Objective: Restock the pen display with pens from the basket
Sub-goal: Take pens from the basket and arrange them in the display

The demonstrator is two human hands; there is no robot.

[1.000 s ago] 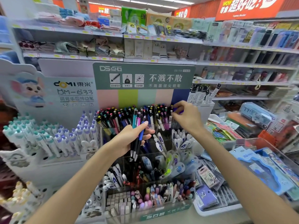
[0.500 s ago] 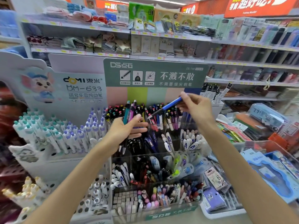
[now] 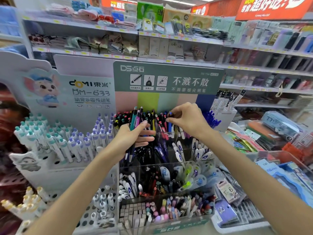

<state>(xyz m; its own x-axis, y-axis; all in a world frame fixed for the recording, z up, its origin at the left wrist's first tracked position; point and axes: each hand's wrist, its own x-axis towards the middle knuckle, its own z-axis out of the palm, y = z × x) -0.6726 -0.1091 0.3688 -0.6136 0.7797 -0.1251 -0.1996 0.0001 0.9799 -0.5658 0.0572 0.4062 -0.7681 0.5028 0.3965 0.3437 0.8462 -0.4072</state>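
A tiered clear pen display [image 3: 169, 164] with a green header card stands in the middle, its top row packed with upright pens. My left hand [image 3: 133, 139] grips a small bundle of pens [image 3: 135, 121], teal and purple ones sticking up, in front of the top row's left part. My right hand [image 3: 186, 121] pinches a blue pen [image 3: 169, 126] by its top end, with the barrel standing down among the pens of the top row. No basket is in view.
A white stand of animal-topped pens [image 3: 55, 143] sits to the left. Packaged stationery and a clear bin [image 3: 288, 167] lie to the right. Store shelves [image 3: 169, 38] with goods run behind the display. Lower tiers hold more pens and erasers.
My right hand swung the blue pen from a raised slant down into the top row. My left hand with its bundle stayed by the top row's left part. The camera moved closer.
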